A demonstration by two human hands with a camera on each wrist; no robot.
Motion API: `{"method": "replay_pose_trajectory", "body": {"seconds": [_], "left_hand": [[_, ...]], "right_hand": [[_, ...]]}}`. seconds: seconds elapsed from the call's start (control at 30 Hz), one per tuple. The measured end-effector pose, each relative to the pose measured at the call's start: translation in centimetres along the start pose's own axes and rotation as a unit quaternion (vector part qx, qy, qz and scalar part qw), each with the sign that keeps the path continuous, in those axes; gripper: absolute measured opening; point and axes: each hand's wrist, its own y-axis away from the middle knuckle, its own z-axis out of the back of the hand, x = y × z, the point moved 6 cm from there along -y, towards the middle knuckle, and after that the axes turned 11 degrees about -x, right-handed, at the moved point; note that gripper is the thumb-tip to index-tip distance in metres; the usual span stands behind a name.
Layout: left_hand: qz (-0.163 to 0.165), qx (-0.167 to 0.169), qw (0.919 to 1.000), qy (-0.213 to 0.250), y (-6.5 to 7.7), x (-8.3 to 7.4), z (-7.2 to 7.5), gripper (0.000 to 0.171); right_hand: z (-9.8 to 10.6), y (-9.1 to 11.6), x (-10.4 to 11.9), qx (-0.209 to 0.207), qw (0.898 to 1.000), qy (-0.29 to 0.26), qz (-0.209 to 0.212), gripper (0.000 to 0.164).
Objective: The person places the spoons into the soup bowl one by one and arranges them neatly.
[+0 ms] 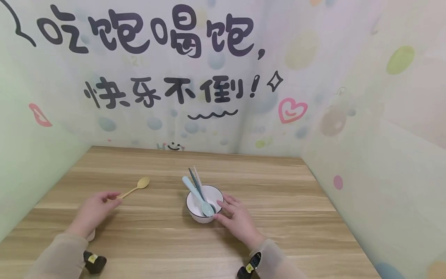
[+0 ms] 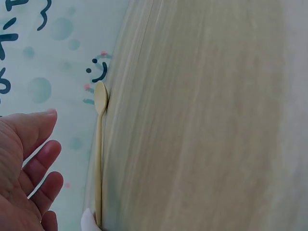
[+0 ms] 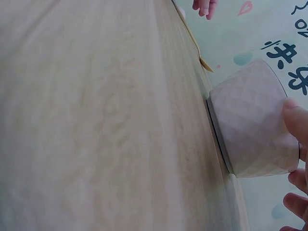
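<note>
A white bowl (image 1: pixel 197 219) with a dark rim and a faceted outer wall (image 3: pixel 255 120) stands on the table. Leaning in it are a light blue spoon (image 1: pixel 193 190), a dark slim utensil (image 1: pixel 192 176) and a pale pink one (image 1: pixel 196 174). My right hand (image 1: pixel 240 223) holds the bowl at its right rim, thumb on the near side. To the left, my left hand (image 1: pixel 95 211) hovers by the handle end of a yellow spoon (image 1: pixel 142 183) lying on the table. In the left wrist view, loosely bent fingers (image 2: pixel 43 190) stand apart from that spoon.
A small pale object (image 1: pixel 91 235), mostly hidden under my left wrist, lies on the wooden table (image 1: pixel 160 248); its kind is unclear. Printed wall sheets (image 1: pixel 223 131) enclose the table at the back and both sides.
</note>
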Motion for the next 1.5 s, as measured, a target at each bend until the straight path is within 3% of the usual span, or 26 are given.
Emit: {"method": "replay_pose_trajectory", "body": {"seconds": [0.43,0.67,0.87,1.5], "left_hand": [[0.035,0.006,0.9993,0.013,-1.1,1.0,-0.6,0.059],[0.002,-0.011,0.9978,-0.065,-1.9,1.6,-0.5,0.055],[-0.017,0.007,0.9935,-0.113,-2.4,2.2,-1.0,0.058],[0.036,-0.029,0.9919,-0.119,-2.4,2.7,-1.1,0.043]], "right_hand": [[0.0,0.0,0.1,0.0,1.0,-0.001,0.003,0.053],[-0.1,0.0,0.0,0.002,1.0,0.001,-0.004,0.053],[0.0,0.0,0.0,0.004,1.0,-0.001,-0.006,0.053],[-0.2,0.0,-0.2,0.001,1.0,-0.001,-0.005,0.054]]}}
